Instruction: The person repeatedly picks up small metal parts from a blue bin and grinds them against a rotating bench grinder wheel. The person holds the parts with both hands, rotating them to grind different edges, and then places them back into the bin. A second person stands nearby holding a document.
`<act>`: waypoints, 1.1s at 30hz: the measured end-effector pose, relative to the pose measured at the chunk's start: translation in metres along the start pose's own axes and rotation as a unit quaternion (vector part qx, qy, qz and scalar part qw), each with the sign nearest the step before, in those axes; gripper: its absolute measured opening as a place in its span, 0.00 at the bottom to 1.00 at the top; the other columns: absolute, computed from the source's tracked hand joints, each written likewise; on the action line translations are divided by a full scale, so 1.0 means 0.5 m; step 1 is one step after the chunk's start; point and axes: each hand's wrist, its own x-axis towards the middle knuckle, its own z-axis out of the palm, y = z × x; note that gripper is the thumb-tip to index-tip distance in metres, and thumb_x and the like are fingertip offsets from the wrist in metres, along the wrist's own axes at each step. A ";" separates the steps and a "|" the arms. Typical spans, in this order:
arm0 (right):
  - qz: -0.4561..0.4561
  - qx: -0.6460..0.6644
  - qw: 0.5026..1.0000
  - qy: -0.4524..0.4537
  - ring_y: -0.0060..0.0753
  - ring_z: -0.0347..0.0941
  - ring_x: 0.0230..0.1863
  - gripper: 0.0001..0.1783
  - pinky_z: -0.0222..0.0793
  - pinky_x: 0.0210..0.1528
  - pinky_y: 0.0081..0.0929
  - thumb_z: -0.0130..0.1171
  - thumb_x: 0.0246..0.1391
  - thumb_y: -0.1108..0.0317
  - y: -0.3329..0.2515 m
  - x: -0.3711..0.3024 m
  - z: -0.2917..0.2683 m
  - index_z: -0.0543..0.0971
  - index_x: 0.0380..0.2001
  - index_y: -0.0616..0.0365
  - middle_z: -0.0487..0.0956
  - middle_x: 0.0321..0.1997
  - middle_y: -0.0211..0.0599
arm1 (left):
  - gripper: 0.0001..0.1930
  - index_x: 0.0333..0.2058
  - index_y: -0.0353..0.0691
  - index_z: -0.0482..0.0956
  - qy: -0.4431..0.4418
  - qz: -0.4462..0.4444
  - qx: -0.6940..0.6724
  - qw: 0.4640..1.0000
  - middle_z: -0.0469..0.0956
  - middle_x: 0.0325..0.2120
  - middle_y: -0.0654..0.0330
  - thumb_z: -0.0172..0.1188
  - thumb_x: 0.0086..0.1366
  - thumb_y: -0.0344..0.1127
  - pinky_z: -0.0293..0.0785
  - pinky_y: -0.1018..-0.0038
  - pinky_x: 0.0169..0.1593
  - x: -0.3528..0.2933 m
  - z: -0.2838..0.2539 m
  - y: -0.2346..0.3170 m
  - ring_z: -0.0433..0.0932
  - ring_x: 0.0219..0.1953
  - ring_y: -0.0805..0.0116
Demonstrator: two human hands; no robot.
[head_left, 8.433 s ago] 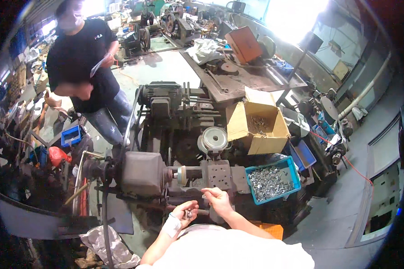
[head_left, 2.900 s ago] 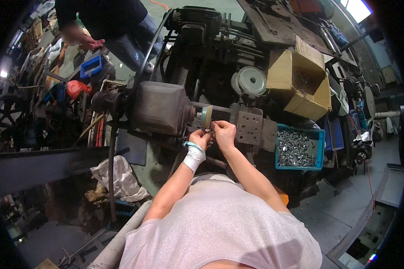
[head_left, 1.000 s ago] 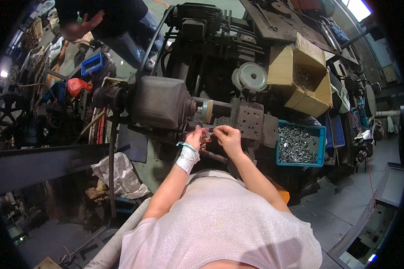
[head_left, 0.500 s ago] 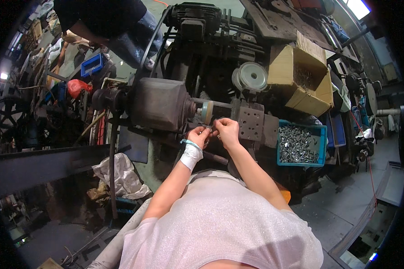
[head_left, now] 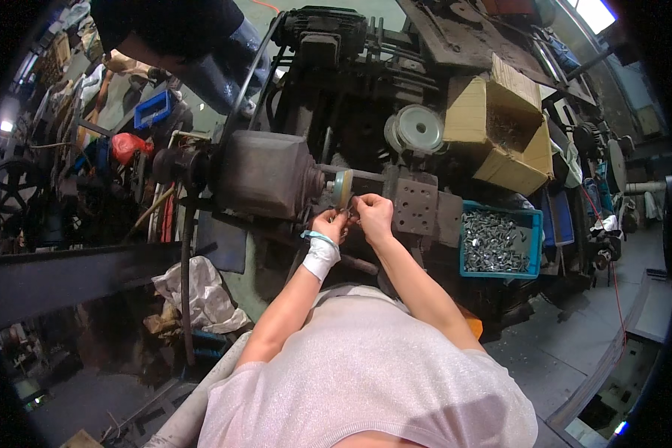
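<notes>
Both hands meet just in front of the dark grey machine housing [head_left: 265, 174], at the spot where a short shaft with a pale disc [head_left: 343, 187] comes out of it. The left hand [head_left: 330, 225], with a white wrap and a thin teal band at the wrist, has its fingers curled together, and the right hand [head_left: 373, 215] is closed the same way right beside it, the fingertips of the two almost touching. Between them sits a small metal part [head_left: 349, 216]; it is too small and too covered by fingers to tell its shape, or which hand truly pinches it.

Just right of the housing, past the hands, stands a grey block with a grid of holes [head_left: 417, 207], its lower edge hidden behind the right hand. Farther right of the housing lies a blue bin [head_left: 531, 221] heaped with small silvery metal pieces, and above that an open cardboard box [head_left: 470, 119] whose contents are dark and hard to read. A round white spool-like piece [head_left: 417, 128] rests between the box and the housing.

Left of the housing, a red object [head_left: 125, 145] and a blue tray [head_left: 152, 109] lie among shadowed clutter. Above it, another person [head_left: 179, 30] is cut off by the picture's rim. Below it, a crumpled white cloth [head_left: 201, 295] lies on the floor.
</notes>
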 end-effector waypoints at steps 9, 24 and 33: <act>-0.034 0.018 0.995 -0.090 0.18 0.67 0.16 0.08 0.61 0.19 0.16 0.53 0.46 0.72 -0.057 -0.059 -0.037 0.76 0.29 0.66 0.74 0.17 0.31 | 0.15 0.30 0.42 0.73 -0.151 -0.120 -0.080 0.978 0.72 0.20 0.68 0.46 0.60 0.48 0.56 0.85 0.15 -0.047 -0.036 0.022 0.64 0.16 0.80; 0.107 0.081 0.991 -0.001 0.19 0.69 0.16 0.07 0.59 0.13 0.14 0.57 0.43 0.71 -0.040 -0.046 -0.003 0.76 0.26 0.65 0.75 0.20 0.32 | 0.08 0.24 0.38 0.74 -0.021 0.025 0.082 0.996 0.73 0.16 0.68 0.55 0.55 0.36 0.59 0.84 0.15 -0.013 -0.015 0.006 0.66 0.15 0.82; 0.045 0.049 0.998 0.011 0.18 0.68 0.15 0.05 0.59 0.12 0.14 0.56 0.44 0.73 -0.016 -0.025 0.013 0.77 0.25 0.65 0.75 0.19 0.32 | 0.08 0.21 0.38 0.74 0.058 0.033 0.031 0.997 0.71 0.14 0.66 0.57 0.54 0.35 0.55 0.83 0.13 -0.008 0.009 0.003 0.64 0.12 0.80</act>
